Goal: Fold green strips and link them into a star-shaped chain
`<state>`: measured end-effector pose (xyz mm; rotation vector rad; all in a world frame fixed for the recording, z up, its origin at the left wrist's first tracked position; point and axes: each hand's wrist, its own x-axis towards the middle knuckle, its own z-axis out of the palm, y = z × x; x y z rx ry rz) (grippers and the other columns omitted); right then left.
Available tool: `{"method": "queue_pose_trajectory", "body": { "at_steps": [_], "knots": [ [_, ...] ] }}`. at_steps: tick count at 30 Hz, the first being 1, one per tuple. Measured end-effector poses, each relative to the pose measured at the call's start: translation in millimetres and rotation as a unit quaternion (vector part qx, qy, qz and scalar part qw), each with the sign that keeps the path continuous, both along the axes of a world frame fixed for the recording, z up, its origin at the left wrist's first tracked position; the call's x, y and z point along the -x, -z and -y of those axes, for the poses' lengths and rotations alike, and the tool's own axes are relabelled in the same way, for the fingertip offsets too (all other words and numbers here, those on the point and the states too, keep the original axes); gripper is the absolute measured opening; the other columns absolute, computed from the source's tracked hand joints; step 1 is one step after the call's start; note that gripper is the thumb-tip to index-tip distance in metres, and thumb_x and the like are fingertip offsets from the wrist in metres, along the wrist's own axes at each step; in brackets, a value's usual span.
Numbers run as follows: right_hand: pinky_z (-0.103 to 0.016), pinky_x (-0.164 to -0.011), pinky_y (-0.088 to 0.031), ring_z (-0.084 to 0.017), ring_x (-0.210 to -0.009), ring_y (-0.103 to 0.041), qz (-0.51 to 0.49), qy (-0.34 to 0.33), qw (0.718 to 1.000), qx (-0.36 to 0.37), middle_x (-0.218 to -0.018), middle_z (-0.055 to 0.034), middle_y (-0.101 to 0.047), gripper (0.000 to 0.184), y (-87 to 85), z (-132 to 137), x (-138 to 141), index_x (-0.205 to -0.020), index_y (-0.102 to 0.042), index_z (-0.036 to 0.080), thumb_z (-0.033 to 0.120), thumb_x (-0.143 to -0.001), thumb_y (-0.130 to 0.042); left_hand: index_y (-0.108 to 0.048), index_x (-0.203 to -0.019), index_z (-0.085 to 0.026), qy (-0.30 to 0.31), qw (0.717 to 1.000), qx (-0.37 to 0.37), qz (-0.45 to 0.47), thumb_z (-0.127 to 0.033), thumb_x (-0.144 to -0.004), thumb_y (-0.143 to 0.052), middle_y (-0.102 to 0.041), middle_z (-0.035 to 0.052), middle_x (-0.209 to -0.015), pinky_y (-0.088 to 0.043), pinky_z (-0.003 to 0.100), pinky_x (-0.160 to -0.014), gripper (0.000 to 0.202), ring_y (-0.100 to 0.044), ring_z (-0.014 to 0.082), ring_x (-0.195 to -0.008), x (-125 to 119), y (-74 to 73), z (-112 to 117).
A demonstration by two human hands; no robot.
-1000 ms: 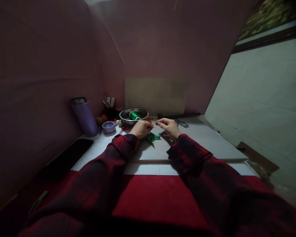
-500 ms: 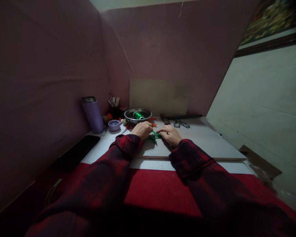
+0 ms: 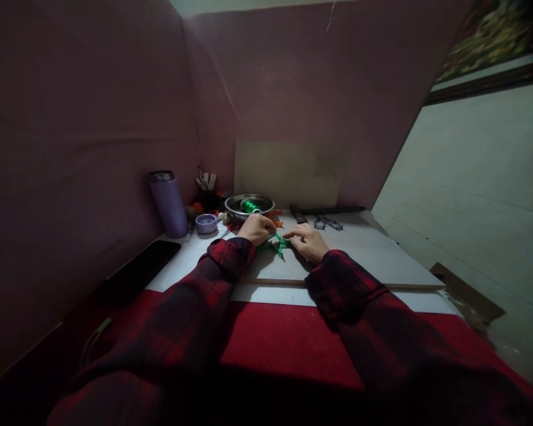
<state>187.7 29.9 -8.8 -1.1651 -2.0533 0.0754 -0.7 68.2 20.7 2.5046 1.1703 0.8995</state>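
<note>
A small green piece with pointed arms, star-like in outline [image 3: 279, 251], is between my hands just above the white board [image 3: 359, 254]. My right hand [image 3: 308, 242] grips its right side between thumb and fingers. My left hand [image 3: 257, 229] is closed in a pinch at the upper left of the green piece. What those left fingertips hold is too small to make out. Behind the left hand, a spool of shiny green thread [image 3: 249, 206] lies in a metal bowl [image 3: 235, 213].
A purple tumbler [image 3: 169, 204], a small purple cup [image 3: 206, 223] and a black phone [image 3: 137, 269] are on the left. Scissors [image 3: 231, 227] lie beside the bowl. Orange pieces [image 3: 277, 224], a hammer [image 3: 299, 214] and metal clips [image 3: 328, 223] lie along the board's back.
My left hand has shifted slightly and its wrist has turned, with the fingertips pinched a little higher. The green piece has tilted slightly. My right hand stays nearly in place.
</note>
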Motion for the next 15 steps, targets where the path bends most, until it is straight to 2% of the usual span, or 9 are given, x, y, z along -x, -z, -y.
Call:
{"method": "queue_pose_trajectory", "body": {
  "at_steps": [2,5,10,15],
  "knots": [
    [-0.037,-0.082,-0.043,-0.021,-0.086,-0.054,-0.003,-0.002,1.000,-0.008,-0.085,-0.0053,-0.070,0.028,1.2,-1.0,-0.3,-0.081,-0.075,0.023,0.013,-0.073,-0.049,-0.075,-0.078,-0.012,-0.033,0.998,0.035,0.041,-0.014,-0.069,-0.059,-0.072,0.0052,-0.074,-0.048,0.021,-0.066,0.019,-0.063,0.0136,-0.071,-2.0,-0.5,0.5],
    [-0.036,-0.082,-0.044,-0.021,-0.086,-0.055,-0.006,-0.006,1.000,-0.017,-0.085,-0.0054,-0.070,0.031,2.9,-2.3,-0.3,-0.085,-0.075,0.022,0.012,-0.072,-0.049,-0.075,-0.078,-0.013,-0.080,0.995,0.031,0.044,-0.014,-0.069,-0.057,-0.073,0.0061,-0.076,-0.049,0.022,-0.069,0.021,-0.063,0.0146,-0.073,-6.1,-1.5,4.1],
    [-0.037,-0.083,-0.045,-0.022,-0.086,-0.055,-0.001,-0.017,1.000,-0.021,-0.084,-0.0054,-0.071,0.033,2.9,-1.6,0.6,-0.085,-0.076,0.022,0.010,-0.070,-0.049,-0.076,-0.083,-0.016,-0.124,0.991,-0.022,-0.050,-0.013,-0.071,-0.053,-0.072,0.0084,-0.082,-0.048,0.027,-0.076,0.026,-0.064,0.0181,-0.080,-10.2,-3.4,10.5],
    [-0.038,-0.083,-0.045,-0.022,-0.085,-0.055,0.013,-0.018,0.999,-0.025,-0.084,-0.0052,-0.071,0.030,2.0,-0.1,0.5,-0.082,-0.075,0.023,0.010,-0.072,-0.050,-0.075,-0.082,-0.019,-0.115,0.977,-0.080,-0.158,-0.013,-0.074,-0.049,-0.071,0.0096,-0.084,-0.047,0.029,-0.075,0.028,-0.064,0.0206,-0.083,-8.0,-1.4,13.8]
  ]
}}
